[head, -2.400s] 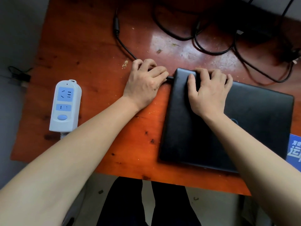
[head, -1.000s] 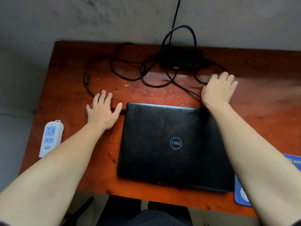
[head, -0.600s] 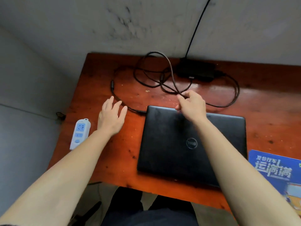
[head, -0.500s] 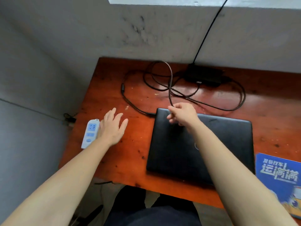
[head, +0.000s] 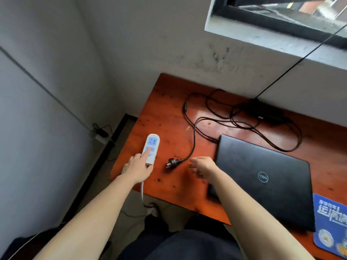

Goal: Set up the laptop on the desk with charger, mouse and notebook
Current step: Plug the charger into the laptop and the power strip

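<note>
Left hand (head: 138, 170): forefinger pressing power strip (head: 150, 149) at bench (head: 169, 117) edge | right hand (head: 202, 167): fingers loosely spread, empty, near mains plug (head: 171, 163) lying loose | closed laptop (head: 262, 181) alongside | risk: strip slides off; cord snags.

Power strip (head: 151, 148) left of plug (head: 171, 163), laptop (head: 262, 181) right

Both bare forearms extend forward toward 12 o'clock. Left hand (head: 137, 170): index finger extended toward 1 o'clock, remaining fingers curled. Right hand (head: 201, 166): at 3 o'clock of the left, fingers loosely curled, holding nothing, blurred.
</note>
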`<state>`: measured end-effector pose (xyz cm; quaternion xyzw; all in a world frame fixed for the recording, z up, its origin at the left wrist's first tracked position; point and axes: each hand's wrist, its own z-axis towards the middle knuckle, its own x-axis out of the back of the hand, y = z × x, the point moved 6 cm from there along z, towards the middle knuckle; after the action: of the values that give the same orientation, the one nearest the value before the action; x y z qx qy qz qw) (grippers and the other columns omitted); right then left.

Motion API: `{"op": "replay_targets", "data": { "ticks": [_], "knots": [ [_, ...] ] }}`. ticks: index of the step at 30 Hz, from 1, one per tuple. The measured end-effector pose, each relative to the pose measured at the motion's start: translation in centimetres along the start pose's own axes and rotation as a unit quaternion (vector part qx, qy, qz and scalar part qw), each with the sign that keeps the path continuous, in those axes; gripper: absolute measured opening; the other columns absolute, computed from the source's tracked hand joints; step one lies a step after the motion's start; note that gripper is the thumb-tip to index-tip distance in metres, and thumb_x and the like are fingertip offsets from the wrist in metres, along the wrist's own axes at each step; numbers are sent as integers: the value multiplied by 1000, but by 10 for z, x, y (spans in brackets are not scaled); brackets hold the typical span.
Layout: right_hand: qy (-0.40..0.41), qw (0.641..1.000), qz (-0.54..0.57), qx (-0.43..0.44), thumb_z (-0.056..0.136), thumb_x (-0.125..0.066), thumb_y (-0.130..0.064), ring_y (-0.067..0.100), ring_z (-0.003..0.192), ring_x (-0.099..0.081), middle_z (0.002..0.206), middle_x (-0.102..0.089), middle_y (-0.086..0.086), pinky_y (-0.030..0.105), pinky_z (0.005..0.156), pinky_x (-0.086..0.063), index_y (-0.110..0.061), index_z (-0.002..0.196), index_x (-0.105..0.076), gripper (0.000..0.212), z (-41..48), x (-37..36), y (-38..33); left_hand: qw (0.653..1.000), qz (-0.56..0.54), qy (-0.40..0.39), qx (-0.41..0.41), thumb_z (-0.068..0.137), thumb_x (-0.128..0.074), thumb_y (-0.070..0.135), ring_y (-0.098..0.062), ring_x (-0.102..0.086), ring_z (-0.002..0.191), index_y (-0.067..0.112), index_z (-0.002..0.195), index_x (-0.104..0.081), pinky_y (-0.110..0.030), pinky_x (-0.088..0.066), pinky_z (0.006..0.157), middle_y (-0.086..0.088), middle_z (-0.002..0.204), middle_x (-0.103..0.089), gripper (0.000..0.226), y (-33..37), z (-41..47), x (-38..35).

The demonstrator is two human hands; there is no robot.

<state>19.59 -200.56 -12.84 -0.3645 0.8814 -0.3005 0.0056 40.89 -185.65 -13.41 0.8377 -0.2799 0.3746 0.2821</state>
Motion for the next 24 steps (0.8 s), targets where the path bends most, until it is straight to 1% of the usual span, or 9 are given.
{"op": "replay_targets", "data": {
  "ticks": [3,5,7,9,11,15,18,21,24],
  "knots": [
    [14,979,-191,76,96,-55,-19,23,69,-66,96,-70,7,26,55,-48,-20,118,-68,26,-9,-5,-5,1000,-5,1,-16,97,-46,46,-29,-40,130,38,157,-9,-46,-42,103,-5,146,-41,71,-5,-1,3],
    [33,919,-363,148,96,-54,-24,27,92,-70,111,-71,5,31,71,-55,-23,123,-68,31,-16,-7,-16,1000,-10,8,-20,97,-47,46,-28,-41,128,38,157,-12,-45,-43,101,-4,144,-42,69,-6,0,4],
    [48,844,-493,206,96,-51,-24,31,111,-63,124,-65,8,36,88,-53,-23,132,-61,38,-18,-11,-28,1000,-16,14,-21,97,-46,47,-26,-41,126,38,156,-15,-43,-44,98,-4,142,-43,67,-5,1,5],
    [54,780,-572,247,96,-49,-19,33,119,-55,130,-55,9,41,96,-49,-23,141,-52,45,-17,-19,-36,999,-27,23,-17,97,-46,48,-24,-42,123,39,156,-19,-41,-45,94,-2,139,-45,65,-5,3,4],
    [46,728,-623,282,95,-46,-15,32,121,-51,131,-51,8,43,96,-47,-24,143,-48,49,-13,-32,-42,998,-39,37,-10,98,-45,50,-22,-43,121,40,155,-21,-40,-45,91,0,137,-45,63,-7,6,3],
    [1,666,-677,312,94,-54,-32,30,120,-49,130,-53,6,43,98,-40,-23,136,-51,44,1,-58,-40,997,-49,59,5,99,-37,57,-19,-45,118,42,154,-24,-39,-48,89,3,135,-47,59,-9,9,2],
    [-16,669,-669,323,96,-55,-41,31,116,-54,124,-58,6,43,95,-40,-20,126,-52,37,13,-62,-37,996,-63,61,30,96,-36,63,-19,-46,117,44,152,-28,-39,-48,89,5,134,-50,60,-7,8,1],
    [-68,729,-609,304,99,-51,-44,33,109,-60,120,-62,10,41,88,-46,-16,122,-50,37,26,-50,-36,992,-71,80,64,92,-40,69,-20,-49,116,40,147,-36,-39,-48,88,7,135,-50,63,2,6,2],
    [-96,781,-552,274,100,-50,-46,38,103,-62,112,-66,16,40,77,-46,-13,110,-47,35,35,-32,-39,988,-60,116,84,88,-50,65,-21,-52,108,34,134,-44,-34,-48,79,4,129,-51,56,13,11,7]
  ]
}}
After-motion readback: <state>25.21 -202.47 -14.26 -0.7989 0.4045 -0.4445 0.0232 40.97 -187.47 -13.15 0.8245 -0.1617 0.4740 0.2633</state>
